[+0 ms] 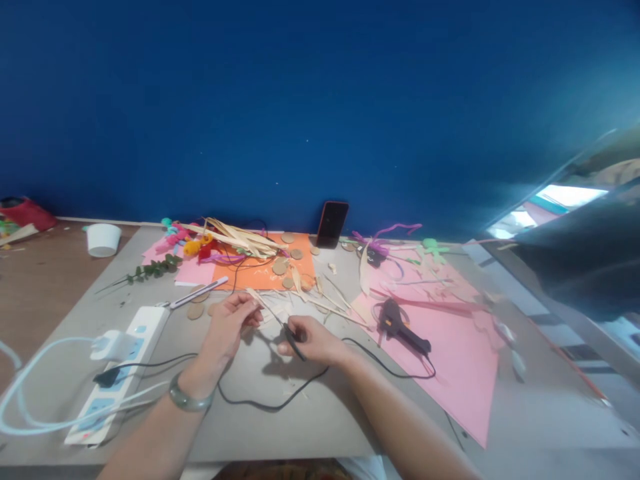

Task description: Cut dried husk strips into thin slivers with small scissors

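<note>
My left hand (229, 327) is closed in a pinch on a thin pale straw strip (264, 305) that runs toward the right. My right hand (311, 339) is closed on a small black-handled tool, probably scissors (293, 342), whose tip meets the strip. Both hands hover over a grey mat (260, 427) near the table's middle. A metal bracelet sits on my left wrist.
A black glue gun (400, 325) lies on pink paper (450, 353), its cord looping under my arms. A white power strip (125, 370) with plugs is at left. Orange paper (260, 273), straw strips, cardboard discs, a phone (333, 224) against the blue wall, a white cup (103, 239).
</note>
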Available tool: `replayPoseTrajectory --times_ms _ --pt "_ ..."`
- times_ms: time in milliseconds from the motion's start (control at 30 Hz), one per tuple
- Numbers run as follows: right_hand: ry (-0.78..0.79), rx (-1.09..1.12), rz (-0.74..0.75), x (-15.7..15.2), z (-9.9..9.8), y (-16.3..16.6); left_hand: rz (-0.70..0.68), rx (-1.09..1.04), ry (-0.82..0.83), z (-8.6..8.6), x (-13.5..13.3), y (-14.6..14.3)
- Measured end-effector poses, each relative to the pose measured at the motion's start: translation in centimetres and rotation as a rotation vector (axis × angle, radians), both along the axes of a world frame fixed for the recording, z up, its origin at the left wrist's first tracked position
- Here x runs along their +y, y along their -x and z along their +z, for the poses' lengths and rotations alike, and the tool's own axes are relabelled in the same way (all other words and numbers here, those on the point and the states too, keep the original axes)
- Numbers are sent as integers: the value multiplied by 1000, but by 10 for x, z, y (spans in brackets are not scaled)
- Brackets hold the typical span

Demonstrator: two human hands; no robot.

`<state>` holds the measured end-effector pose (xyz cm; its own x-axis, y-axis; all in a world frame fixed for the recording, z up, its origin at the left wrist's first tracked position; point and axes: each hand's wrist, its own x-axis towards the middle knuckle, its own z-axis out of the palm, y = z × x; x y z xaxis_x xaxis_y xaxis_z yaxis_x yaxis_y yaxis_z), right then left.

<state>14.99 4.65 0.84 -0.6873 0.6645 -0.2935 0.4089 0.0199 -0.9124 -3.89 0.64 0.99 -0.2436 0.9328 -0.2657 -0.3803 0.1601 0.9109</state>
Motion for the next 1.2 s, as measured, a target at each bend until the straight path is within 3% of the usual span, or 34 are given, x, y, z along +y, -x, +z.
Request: replayPoseTrajectory --times_ms 233,1200 --pt "69 5 -29 -1 3 1 -19 2 -1 -1 0 0" --pt "59 45 -10 1 -10 -1 6 -34 12 -2 0 -2"
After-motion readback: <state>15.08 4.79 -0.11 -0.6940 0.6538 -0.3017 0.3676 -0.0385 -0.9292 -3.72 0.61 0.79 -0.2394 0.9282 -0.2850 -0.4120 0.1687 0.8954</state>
